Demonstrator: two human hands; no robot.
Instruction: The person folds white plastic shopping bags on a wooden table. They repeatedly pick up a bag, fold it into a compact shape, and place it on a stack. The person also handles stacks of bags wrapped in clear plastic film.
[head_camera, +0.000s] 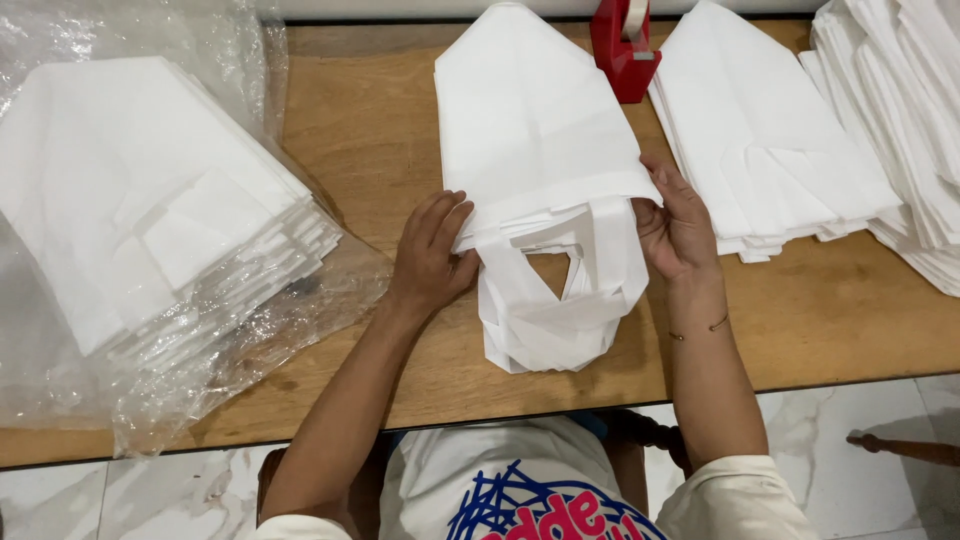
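Centre of frame: a white folded bag (540, 150) lies on the wooden table (360, 130), handles toward the lower edge. Left hand (430, 255) presses its left edge, fingers released and flat. Right hand (675, 225) fingers pinch its right edge. Red tape dispenser (623, 45) at top centre; stacked bags (760, 140) upper right.

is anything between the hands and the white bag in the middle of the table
Nothing visible. The left hand and right hand already touch the white bag stack at its two near corners. The red tape dispenser stands behind it, clear of both hands.
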